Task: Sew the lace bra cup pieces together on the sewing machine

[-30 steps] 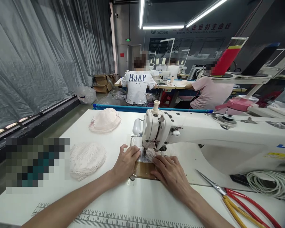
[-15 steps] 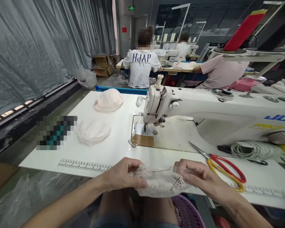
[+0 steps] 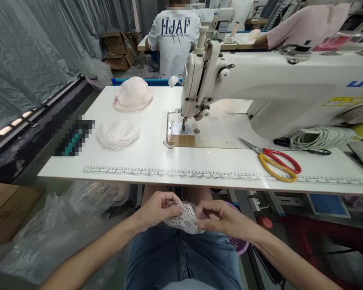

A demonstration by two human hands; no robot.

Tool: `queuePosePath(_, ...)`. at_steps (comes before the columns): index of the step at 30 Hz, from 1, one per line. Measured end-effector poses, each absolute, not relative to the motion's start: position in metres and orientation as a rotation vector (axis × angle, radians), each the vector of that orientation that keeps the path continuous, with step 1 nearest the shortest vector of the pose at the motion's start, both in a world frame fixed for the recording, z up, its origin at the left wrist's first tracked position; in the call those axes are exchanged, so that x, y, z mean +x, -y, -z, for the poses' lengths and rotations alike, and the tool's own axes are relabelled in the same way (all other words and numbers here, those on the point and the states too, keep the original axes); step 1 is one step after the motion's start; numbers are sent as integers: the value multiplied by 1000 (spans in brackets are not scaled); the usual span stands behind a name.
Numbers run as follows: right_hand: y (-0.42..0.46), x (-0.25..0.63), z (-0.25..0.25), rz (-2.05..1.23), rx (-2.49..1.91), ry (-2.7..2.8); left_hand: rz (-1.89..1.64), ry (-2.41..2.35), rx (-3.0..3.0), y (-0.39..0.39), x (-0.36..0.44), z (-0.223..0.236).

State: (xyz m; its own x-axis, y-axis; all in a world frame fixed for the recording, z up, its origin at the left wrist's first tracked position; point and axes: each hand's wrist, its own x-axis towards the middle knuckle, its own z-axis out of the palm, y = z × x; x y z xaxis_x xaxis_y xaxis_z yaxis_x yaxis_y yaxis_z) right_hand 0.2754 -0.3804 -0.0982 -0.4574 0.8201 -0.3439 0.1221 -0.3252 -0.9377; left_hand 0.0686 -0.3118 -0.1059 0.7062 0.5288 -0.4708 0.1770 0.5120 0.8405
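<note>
Over my lap, below the table's front edge, both hands pinch a small white lace piece (image 3: 185, 217). My left hand (image 3: 157, 209) grips its left side with curled fingers. My right hand (image 3: 222, 217) grips its right side the same way. The white sewing machine (image 3: 260, 84) stands on the white table (image 3: 157, 159) above, with nothing under its needle (image 3: 183, 125). Two more pieces lie on the table's left: a white lace one (image 3: 118, 135) and a pinkish one (image 3: 133, 94) farther back.
Red and yellow scissors (image 3: 274, 159) lie right of the needle plate, near a coil of white cord (image 3: 318, 139). A ruler strip (image 3: 199, 174) runs along the table's front edge. A purple basket (image 3: 238, 243) sits by my right knee. Other people sit at machines behind.
My hands took the lace piece from under the needle and drew it back off the table down to my lap. The view has tilted downward.
</note>
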Motion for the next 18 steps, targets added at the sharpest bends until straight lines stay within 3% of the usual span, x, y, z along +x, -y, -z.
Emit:
queuePosePath(9, 390, 267, 108, -1683, -1383, 1579, -191, -884, 1402, 324, 66, 106)
queuePosePath(18, 389, 261, 116, -1595, -1404, 1523, -191, -806, 1393, 325, 64, 110)
